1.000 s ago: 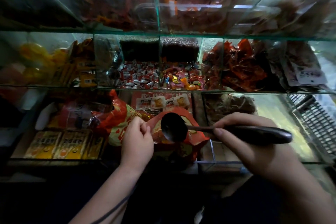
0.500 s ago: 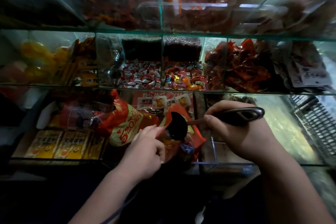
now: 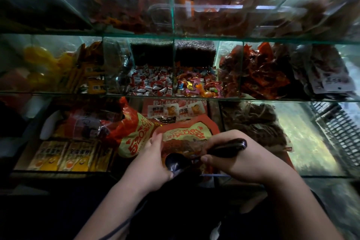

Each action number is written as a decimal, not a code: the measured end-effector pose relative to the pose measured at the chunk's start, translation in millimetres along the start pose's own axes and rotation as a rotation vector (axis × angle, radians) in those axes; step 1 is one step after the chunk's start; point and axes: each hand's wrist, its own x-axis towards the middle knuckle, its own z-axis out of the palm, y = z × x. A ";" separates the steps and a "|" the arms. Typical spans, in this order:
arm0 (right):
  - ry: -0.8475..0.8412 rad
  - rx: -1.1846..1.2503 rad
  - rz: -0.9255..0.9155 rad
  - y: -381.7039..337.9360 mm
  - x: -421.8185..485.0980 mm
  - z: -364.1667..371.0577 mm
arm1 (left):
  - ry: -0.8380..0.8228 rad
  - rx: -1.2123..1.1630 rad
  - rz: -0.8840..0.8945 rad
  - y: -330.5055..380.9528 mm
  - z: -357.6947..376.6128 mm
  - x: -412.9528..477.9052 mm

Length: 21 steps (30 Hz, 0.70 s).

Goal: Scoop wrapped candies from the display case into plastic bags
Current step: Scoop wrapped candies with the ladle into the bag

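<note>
My right hand (image 3: 240,159) grips the black handle of a dark ladle (image 3: 176,161), whose bowl is tipped down into the mouth of a red printed plastic bag (image 3: 186,135). My left hand (image 3: 151,165) holds the bag's left edge and keeps it spread. The bag stands at the front of the glass display case (image 3: 173,95). Wrapped candies fill two bins on the middle shelf: red-and-white ones (image 3: 151,82) and mixed coloured ones (image 3: 196,84). Whether the ladle carries any candy is hidden.
A second red-and-yellow bag (image 3: 134,134) lies left of the one I hold. Yellow packets (image 3: 68,156) line the lower left bin. Red snack packs (image 3: 261,70) and a brown heap (image 3: 251,121) sit to the right. Glass dividers separate all bins. A wire basket (image 3: 337,128) is far right.
The ladle went from level above the bag to tipped down inside it. My right hand drew nearer and lower. My left hand shifted from the bag's top edge to its left side.
</note>
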 end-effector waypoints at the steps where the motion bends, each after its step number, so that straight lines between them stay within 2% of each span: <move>1: 0.066 -0.017 0.034 1.7 2.2 1.8 | -0.069 -0.010 -0.005 1.5 0.8 -0.7; 3: 0.235 -0.083 0.101 5.7 9.7 10.6 | -0.143 -0.025 0.004 3.6 0.7 -0.6; 5: 0.332 -0.123 0.159 11.4 20.1 24.8 | -0.140 -0.026 0.014 4.7 0.9 0.1; 10: 0.351 -0.060 0.286 30.4 48.3 61.7 | -0.095 -0.048 0.030 3.7 2.0 -0.1; 15: 0.572 0.252 0.406 45.7 59.8 68.0 | -0.069 -0.136 0.018 -0.1 3.2 -1.9; 18: 0.574 0.232 0.364 52.5 50.0 66.0 | -0.060 -0.169 0.010 -1.1 1.4 -5.4; 21: 0.553 0.149 0.410 51.3 51.2 78.1 | -0.041 -0.189 0.033 -3.1 6.5 -6.1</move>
